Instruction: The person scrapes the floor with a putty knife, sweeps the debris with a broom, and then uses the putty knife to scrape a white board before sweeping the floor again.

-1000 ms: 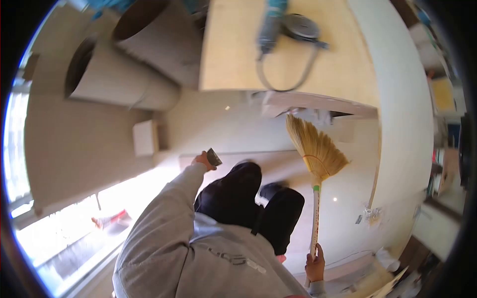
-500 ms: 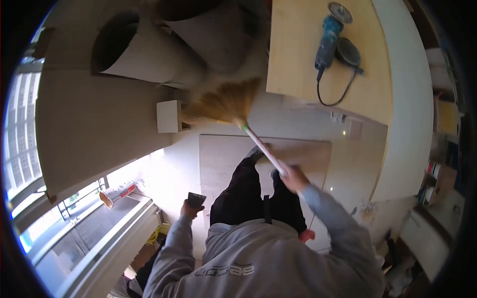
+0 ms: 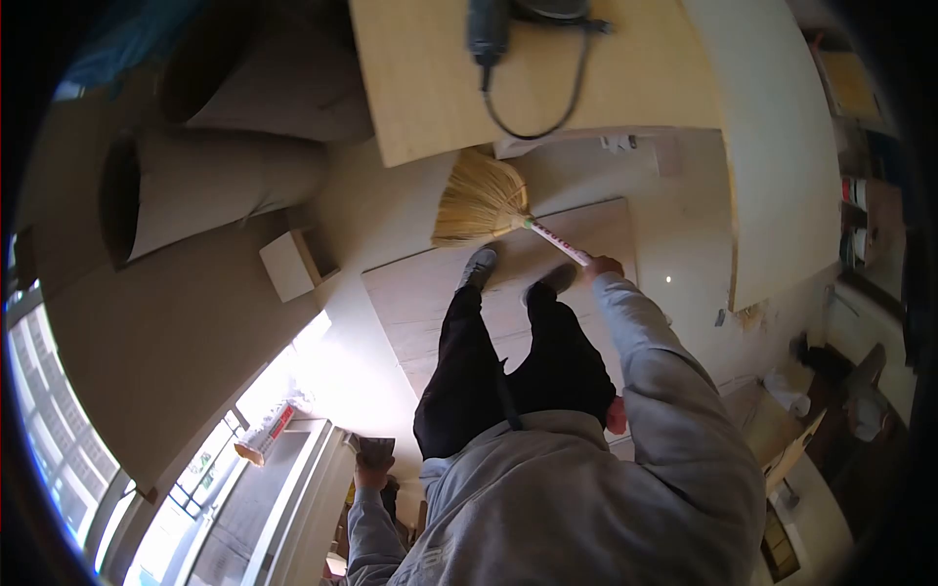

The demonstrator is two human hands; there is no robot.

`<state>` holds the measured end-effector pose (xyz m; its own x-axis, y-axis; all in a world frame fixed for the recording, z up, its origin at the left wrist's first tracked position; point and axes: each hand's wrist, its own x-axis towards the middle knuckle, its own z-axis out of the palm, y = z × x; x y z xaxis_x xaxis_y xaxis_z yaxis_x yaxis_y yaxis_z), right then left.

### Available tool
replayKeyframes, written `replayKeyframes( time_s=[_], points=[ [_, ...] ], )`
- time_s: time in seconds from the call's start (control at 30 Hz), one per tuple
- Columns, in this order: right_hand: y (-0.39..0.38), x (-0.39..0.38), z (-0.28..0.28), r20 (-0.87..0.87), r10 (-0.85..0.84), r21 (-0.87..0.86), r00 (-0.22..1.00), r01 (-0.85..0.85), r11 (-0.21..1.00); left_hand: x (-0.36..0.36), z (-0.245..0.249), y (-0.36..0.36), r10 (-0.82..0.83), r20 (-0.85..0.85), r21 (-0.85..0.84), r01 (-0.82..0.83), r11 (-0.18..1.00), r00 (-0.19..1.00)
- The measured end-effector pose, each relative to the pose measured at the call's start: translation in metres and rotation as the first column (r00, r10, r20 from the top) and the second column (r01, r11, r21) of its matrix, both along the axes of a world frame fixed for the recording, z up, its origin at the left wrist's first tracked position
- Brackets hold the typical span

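Observation:
My right hand (image 3: 604, 265) is wrapped round the handle (image 3: 559, 241) of a straw broom (image 3: 481, 201). Its fanned bristles point left, near the floor beside the front corner of a wooden worktop. Low on the left, my left hand (image 3: 371, 477) grips a small dark rectangular object (image 3: 375, 450); what kind it is I cannot make out. My shoes stand on a thin board (image 3: 420, 293) on the floor, close to the bristles.
A power tool with a cord (image 3: 489, 34) lies on the worktop (image 3: 420, 107). Two large cardboard tubes (image 3: 225, 181) and a small box (image 3: 288, 266) are at the upper left. A red-and-white tube-shaped package (image 3: 264, 435) lies by the window.
The view has turned, so the worktop and tubes sit further left. The broom head has swept round nearer my feet, its bristles now pointing left. Both hands keep their hold.

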<state>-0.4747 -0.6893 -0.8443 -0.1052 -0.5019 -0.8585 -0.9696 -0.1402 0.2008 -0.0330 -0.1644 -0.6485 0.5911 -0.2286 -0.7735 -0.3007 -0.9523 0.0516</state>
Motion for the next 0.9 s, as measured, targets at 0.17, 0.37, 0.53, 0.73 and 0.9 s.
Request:
replayKeyframes(
  time_s=[0.17, 0.37, 0.53, 0.73, 0.9],
  points=[
    [-0.004, -0.147, 0.025, -0.056, -0.146, 0.007, 0.988, 0.146, 0.989, -0.004, -0.013, -0.02, 0.042, -0.085, 0.102, -0.033, 0.994, 0.996],
    [0.059, -0.374, -0.083, -0.019, -0.194, -0.377, 0.981, 0.172, 0.91, -0.065, 0.036, -0.181, 0.017, -0.12, 0.054, -0.011, 0.998, 0.993],
    [0.077, -0.424, -0.008, 0.142, -0.366, -0.298, 0.919, 0.393, 0.87, -0.091, 0.04, -0.233, -0.072, -0.139, -0.011, 0.071, 0.997, 0.988],
    [0.147, -0.374, 0.112, 0.359, -0.415, -0.281, 0.836, 0.521, 0.806, -0.121, 0.039, -0.272, -0.134, -0.208, -0.027, 0.132, 0.991, 0.969],
    [0.191, -0.266, 0.172, 0.594, -0.322, -0.227, 0.737, 0.538, 0.812, -0.157, 0.055, -0.313, -0.236, -0.187, -0.021, 0.236, 0.972, 0.954]
  ],
)
